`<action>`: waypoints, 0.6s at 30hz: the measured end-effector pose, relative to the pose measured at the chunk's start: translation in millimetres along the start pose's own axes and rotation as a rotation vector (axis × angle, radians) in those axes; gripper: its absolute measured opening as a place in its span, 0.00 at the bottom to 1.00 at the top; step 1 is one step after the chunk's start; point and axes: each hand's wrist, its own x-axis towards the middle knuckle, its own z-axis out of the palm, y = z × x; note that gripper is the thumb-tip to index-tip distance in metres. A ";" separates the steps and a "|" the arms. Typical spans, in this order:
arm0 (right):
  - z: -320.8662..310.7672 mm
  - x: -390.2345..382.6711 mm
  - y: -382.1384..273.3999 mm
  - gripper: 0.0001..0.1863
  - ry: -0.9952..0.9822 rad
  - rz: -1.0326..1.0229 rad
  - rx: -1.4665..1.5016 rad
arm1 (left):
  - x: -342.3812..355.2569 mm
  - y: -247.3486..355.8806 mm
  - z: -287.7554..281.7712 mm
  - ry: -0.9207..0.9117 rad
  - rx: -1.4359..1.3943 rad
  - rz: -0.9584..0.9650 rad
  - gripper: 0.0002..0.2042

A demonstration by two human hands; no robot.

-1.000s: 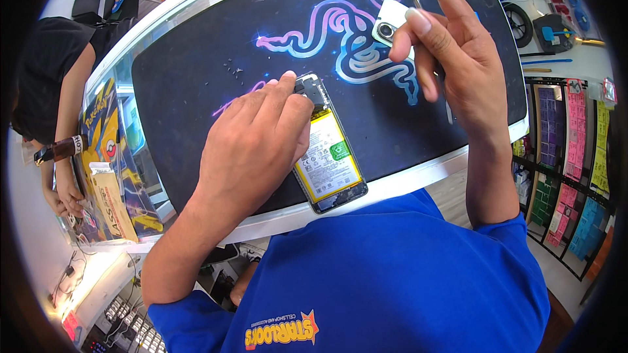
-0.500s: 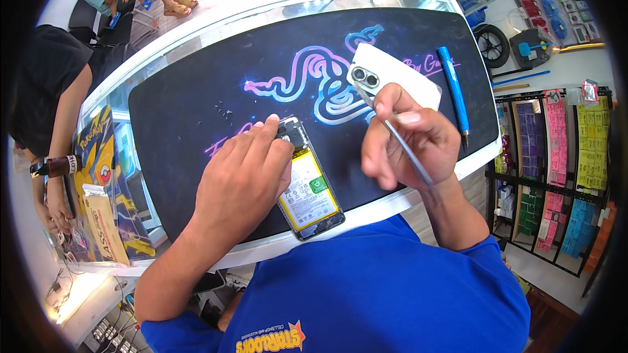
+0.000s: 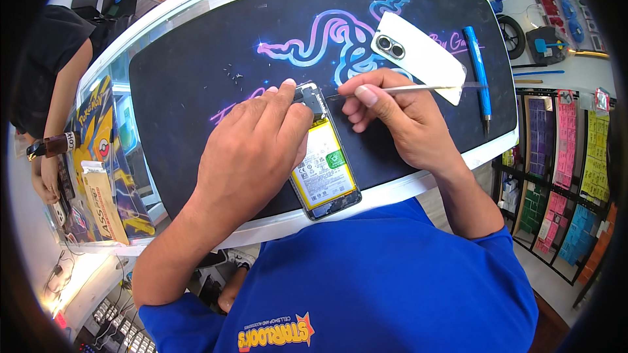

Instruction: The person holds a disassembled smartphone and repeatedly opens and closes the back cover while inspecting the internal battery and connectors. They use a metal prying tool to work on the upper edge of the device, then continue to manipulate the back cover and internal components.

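An opened phone [image 3: 325, 157] lies near the front edge of the black mat, its yellow-edged battery and dark upper inner parts exposed. My left hand [image 3: 255, 137] holds it from the left, fingers across its upper part and hiding that side. In my right hand [image 3: 392, 108], thumb and fingers pinch a slim metal tool [image 3: 432, 87]; whether it is a pry tool or tweezers I cannot tell. Its tip is beside the phone's upper right edge; contact is unclear. Behind that hand rests a white phone back cover [image 3: 425, 52] with round camera rings, and right of it a blue screwdriver [image 3: 476, 68].
Small dark bits [image 3: 233, 75], perhaps screws, lie scattered on the mat [image 3: 176, 104] at the left. A white counter rim [image 3: 484, 150] frames the mat. Another person's arm [image 3: 69, 91] is at the far left, near a flat tan packet [image 3: 103, 202]. Shelves of coloured boxes stand right.
My right hand has come leftward and down to the phone, and the tool has swung from steep to nearly level. My left hand stays on the phone. The whole view has shifted slightly.
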 end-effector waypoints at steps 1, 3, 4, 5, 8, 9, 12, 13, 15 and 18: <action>0.1 1.0 2.2 0.19 -0.001 0.026 0.020 | 0.0 -0.5 0.3 0.000 -0.007 -0.001 0.11; 1.0 1.9 3.8 0.15 0.001 0.030 0.017 | -0.5 -0.8 -0.2 -0.003 -0.012 -0.004 0.12; 1.2 2.2 3.3 0.15 0.010 -0.003 -0.044 | -0.1 -0.6 -0.6 -0.005 -0.013 -0.004 0.12; 1.3 2.5 2.6 0.15 0.020 -0.036 -0.104 | 0.2 -0.5 -0.9 -0.007 -0.013 -0.004 0.12; 3.5 3.6 6.3 0.15 0.048 -0.148 -0.198 | 1.1 0.0 -1.7 -0.003 -0.017 -0.001 0.12; 4.4 3.9 7.8 0.15 0.057 -0.187 -0.214 | 0.7 0.0 -0.8 0.002 -0.016 0.001 0.12; 5.8 6.0 5.0 0.14 0.051 -0.241 -0.288 | 0.5 -0.8 0.7 0.009 -0.017 0.004 0.13; 5.1 6.5 2.3 0.15 0.026 -0.226 -0.337 | 0.4 -0.9 0.4 0.008 -0.022 0.002 0.13; 3.2 7.2 -4.8 0.17 -0.026 -0.197 -0.436 | 0.0 -0.8 -0.1 0.007 -0.030 -0.004 0.13; 5.3 8.3 -11.3 0.16 -0.044 -0.170 -0.499 | 0.2 -0.5 0.3 0.013 -0.036 -0.008 0.13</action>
